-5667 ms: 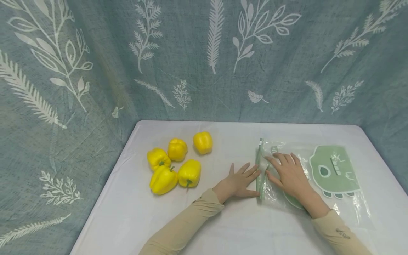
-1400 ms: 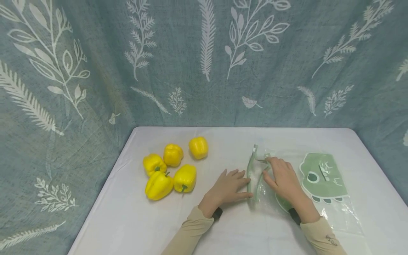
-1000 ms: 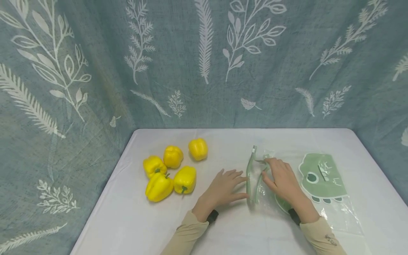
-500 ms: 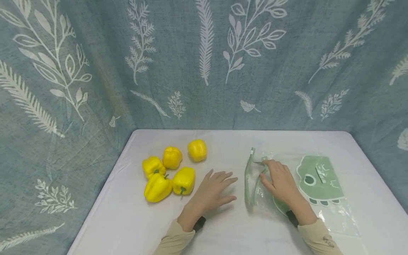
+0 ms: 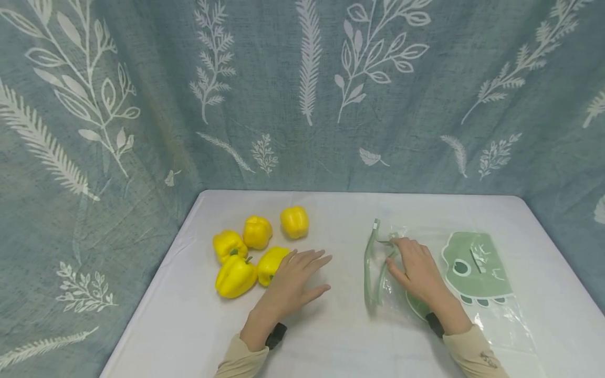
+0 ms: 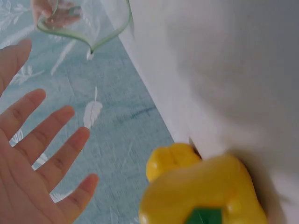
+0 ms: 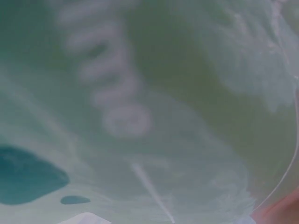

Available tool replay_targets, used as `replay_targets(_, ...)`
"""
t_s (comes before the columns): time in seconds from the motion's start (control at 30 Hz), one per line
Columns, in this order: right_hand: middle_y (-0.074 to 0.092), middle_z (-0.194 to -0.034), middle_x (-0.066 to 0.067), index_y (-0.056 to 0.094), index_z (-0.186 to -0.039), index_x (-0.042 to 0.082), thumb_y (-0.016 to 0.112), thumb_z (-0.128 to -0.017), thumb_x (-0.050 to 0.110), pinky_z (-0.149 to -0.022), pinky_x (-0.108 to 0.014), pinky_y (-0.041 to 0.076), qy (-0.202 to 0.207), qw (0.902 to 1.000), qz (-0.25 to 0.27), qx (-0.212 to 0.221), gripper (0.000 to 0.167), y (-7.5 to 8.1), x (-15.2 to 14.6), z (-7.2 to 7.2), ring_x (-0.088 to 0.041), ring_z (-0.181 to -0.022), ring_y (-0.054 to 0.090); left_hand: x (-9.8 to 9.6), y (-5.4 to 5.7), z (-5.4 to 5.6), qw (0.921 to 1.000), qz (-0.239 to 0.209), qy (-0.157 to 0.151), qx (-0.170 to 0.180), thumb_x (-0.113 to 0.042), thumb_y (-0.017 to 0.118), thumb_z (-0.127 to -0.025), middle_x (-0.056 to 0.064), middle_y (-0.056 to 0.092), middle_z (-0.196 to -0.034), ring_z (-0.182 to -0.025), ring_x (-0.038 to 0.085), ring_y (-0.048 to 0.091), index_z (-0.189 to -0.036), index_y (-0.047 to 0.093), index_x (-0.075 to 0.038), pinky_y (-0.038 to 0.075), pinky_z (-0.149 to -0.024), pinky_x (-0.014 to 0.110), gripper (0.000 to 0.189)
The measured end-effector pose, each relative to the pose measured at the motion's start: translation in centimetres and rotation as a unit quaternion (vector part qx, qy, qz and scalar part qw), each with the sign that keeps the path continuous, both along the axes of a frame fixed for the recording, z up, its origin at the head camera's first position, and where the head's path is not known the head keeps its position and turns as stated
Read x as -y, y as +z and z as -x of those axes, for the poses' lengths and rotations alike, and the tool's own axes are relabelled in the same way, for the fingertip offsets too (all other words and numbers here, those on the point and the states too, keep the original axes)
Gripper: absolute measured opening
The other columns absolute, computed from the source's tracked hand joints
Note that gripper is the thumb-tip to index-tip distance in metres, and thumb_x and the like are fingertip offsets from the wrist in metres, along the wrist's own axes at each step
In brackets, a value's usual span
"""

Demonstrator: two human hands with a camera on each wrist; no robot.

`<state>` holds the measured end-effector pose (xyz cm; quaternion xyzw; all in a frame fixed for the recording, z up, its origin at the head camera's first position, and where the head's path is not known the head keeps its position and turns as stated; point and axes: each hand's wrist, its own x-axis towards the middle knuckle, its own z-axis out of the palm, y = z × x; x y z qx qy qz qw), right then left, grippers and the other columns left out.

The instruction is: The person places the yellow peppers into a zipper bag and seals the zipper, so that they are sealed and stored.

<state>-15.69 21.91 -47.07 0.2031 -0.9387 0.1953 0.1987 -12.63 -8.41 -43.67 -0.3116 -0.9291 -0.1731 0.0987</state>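
A clear zip bag (image 5: pixel 482 273) with a green dinosaur print lies flat on the right, its green-edged mouth gaping toward the left. My right hand (image 5: pixel 418 273) pinches the near-side lip of that mouth between thumb and fingers. Fingers spread and holding nothing, my left hand (image 5: pixel 290 283) is over the table beside a yellow bell pepper (image 5: pixel 270 265) and partly covers it in the head view. In the left wrist view the palm of the left hand (image 6: pixel 37 158) faces a bell pepper (image 6: pixel 201 191) with a green stem. The bag's print (image 7: pixel 117 93) fills the right wrist view, blurred.
Several other yellow bell peppers stand at the left: one at the front (image 5: pixel 236 276), one at the far left (image 5: pixel 229 245), one behind (image 5: pixel 257 232) and one apart (image 5: pixel 294 221). A white cloth covers the table (image 5: pixel 331 336). A blue-green leaf-patterned curtain (image 5: pixel 283 94) encloses the back and left.
My left hand has let go of the bag's left lip and moved left to the peppers. The bag's mouth has widened from nearly flat. My right hand keeps its place on the lip.
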Motion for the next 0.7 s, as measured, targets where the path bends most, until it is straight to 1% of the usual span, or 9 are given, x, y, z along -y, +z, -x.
replay_targets(0.1,0.058,-0.106,-0.011,0.048,-0.122,0.004,0.052,-0.088,0.027,-0.083,-0.046,0.042,0.002,1.0000,0.000,-0.003,0.041,0.0,0.0,-0.1,-0.027,-0.095,0.053,0.8,0.1,-0.3,0.9998,-0.016,0.016,-0.002,-0.039,0.063,-0.086,0.000,0.047,-0.139,-0.128,0.022,0.041,-0.135,0.047,-0.022,0.031,-0.107,0.048,0.054)
replay_targets(0.2,0.058,-0.106,-0.010,0.048,-0.122,0.004,0.052,-0.087,0.027,-0.083,-0.046,0.042,0.003,1.0000,0.000,-0.003,0.041,-0.1,0.0,-0.1,-0.027,-0.095,0.053,1.7,0.1,-0.6,0.9990,-0.028,0.033,-0.013,-0.038,0.065,-0.085,0.000,0.048,-0.138,-0.128,0.024,0.042,-0.134,0.048,-0.022,0.033,-0.104,0.050,0.054)
replay_targets(0.4,0.059,-0.104,-0.009,0.048,-0.121,0.005,0.053,-0.087,0.027,-0.083,-0.045,0.043,0.010,0.9999,-0.001,-0.004,0.041,-0.2,-0.1,-0.2,-0.026,-0.093,0.054,3.6,-0.2,-1.2,0.9954,-0.056,0.065,-0.043,-0.031,0.070,-0.082,0.002,0.051,-0.135,-0.126,0.026,0.043,-0.131,0.052,-0.020,0.030,-0.105,0.050,0.053)
replay_targets(0.57,0.059,-0.104,-0.008,0.048,-0.121,0.006,0.053,-0.087,0.026,-0.083,-0.045,0.043,0.015,0.9999,-0.004,-0.007,0.040,-0.3,-0.1,-0.2,-0.026,-0.093,0.054,5.2,-0.4,-1.6,0.9904,-0.078,0.088,-0.072,-0.025,0.074,-0.078,0.004,0.054,-0.132,-0.125,0.028,0.044,-0.128,0.055,-0.017,0.030,-0.104,0.051,0.053)
replay_targets(0.63,0.058,-0.104,-0.008,0.048,-0.121,0.006,0.052,-0.088,0.027,-0.082,-0.045,0.042,0.014,0.9999,-0.004,-0.006,0.039,-0.3,0.0,-0.2,-0.025,-0.094,0.053,5.9,-0.5,-1.7,0.9883,-0.080,0.102,-0.081,-0.024,0.076,-0.077,0.005,0.053,-0.132,-0.125,0.029,0.043,-0.127,0.056,-0.016,0.029,-0.104,0.052,0.054)
replay_targets(0.7,0.058,-0.105,-0.007,0.048,-0.121,0.006,0.052,-0.088,0.027,-0.082,-0.044,0.042,0.013,0.9999,-0.005,-0.005,0.039,-0.4,0.0,-0.2,-0.025,-0.094,0.053,6.6,-0.5,-1.8,0.9858,-0.086,0.119,-0.083,-0.023,0.076,-0.076,0.005,0.052,-0.134,-0.125,0.029,0.042,-0.127,0.056,-0.017,0.027,-0.106,0.051,0.055)
